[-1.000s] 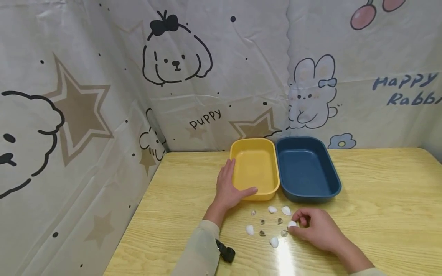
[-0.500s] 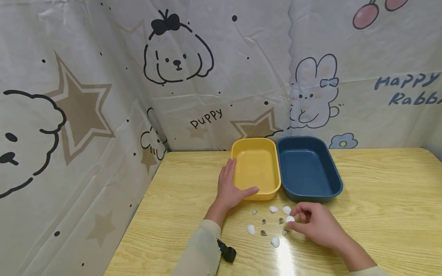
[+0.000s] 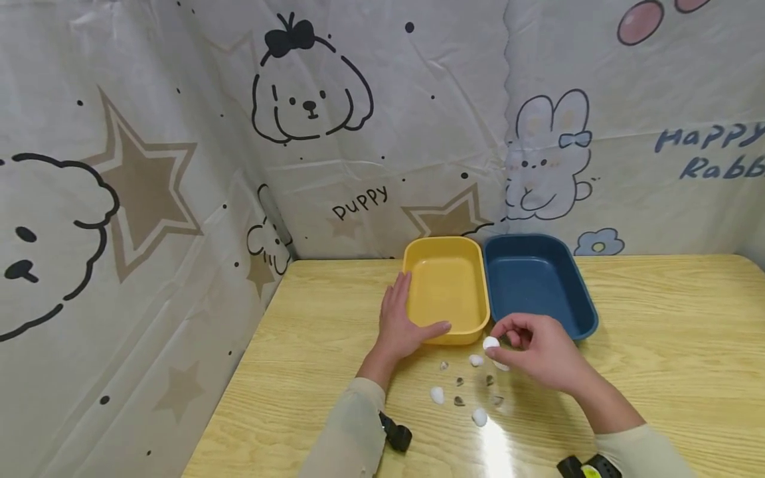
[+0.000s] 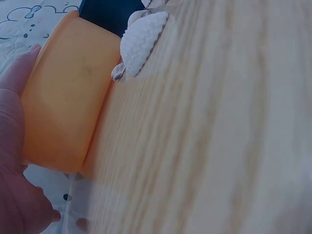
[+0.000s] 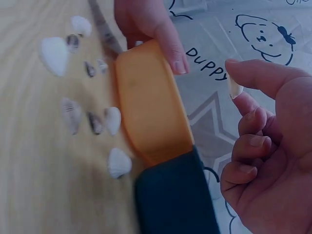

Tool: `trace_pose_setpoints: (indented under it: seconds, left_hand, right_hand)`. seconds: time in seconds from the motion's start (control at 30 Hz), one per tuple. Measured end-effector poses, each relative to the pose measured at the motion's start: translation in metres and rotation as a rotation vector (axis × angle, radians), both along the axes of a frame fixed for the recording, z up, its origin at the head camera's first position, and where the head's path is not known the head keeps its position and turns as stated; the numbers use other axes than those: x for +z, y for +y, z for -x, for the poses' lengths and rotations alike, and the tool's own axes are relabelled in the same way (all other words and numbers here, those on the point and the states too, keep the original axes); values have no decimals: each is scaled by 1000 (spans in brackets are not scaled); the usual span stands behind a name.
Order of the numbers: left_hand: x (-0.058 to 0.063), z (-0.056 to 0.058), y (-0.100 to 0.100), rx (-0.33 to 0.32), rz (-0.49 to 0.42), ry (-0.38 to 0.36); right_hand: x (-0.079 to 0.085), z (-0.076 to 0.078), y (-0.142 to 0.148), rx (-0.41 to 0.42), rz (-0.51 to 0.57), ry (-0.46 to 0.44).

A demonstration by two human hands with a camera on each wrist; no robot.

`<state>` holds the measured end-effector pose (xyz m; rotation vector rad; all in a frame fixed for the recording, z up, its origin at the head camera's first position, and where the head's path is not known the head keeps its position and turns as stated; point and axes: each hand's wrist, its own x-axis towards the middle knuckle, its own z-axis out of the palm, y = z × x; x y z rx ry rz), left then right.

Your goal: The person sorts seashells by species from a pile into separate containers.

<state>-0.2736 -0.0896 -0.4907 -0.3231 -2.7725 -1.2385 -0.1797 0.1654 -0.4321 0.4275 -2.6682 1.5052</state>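
My right hand (image 3: pixel 544 352) pinches a white seashell (image 3: pixel 491 342) between thumb and index finger, raised in front of the bins. In the right wrist view the shell (image 5: pixel 234 88) shows edge-on between the fingertips, the other fingers curled. My left hand (image 3: pixel 402 325) rests on the yellow bin (image 3: pixel 449 337), fingers spread along its left side and thumb over the front rim. Larger white shells, such as this ribbed one (image 5: pixel 119 163), and small dark shells (image 3: pixel 459 401) lie scattered on the table before the bins. One white shell is partly hidden behind my right hand.
A dark blue bin (image 3: pixel 532 282) stands against the right side of the yellow one, and no shells show in the visible part of either. The wooden table (image 3: pixel 675 345) runs back to a printed cloth (image 3: pixel 382 86) that hangs behind and at left.
My right hand has lifted the white shell and carried it away from me, up toward the front of the bins. My left hand stays on the yellow bin. The head view has shifted slightly.
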Motion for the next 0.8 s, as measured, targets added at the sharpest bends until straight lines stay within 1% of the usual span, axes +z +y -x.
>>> trace_pose_setpoints:
  seconds: [0.2, 0.33, 0.47, 0.63, 0.8]
  left_hand:
    - [-1, 0, 1, 7, 0, -10]
    - [0, 0, 1, 14, 11, -14]
    - [2, 1, 1, 18, 20, -20]
    - [2, 2, 1, 14, 23, -26]
    - [1, 1, 1, 9, 15, -28]
  right_hand:
    - [10, 17, -3, -30, -27, 12]
    - [14, 28, -4, -60, -42, 47]
    - [18, 37, -5, -104, -33, 79]
    - [17, 50, -6, -168, -25, 85]
    - [11, 64, -10, -196, 7, 93]
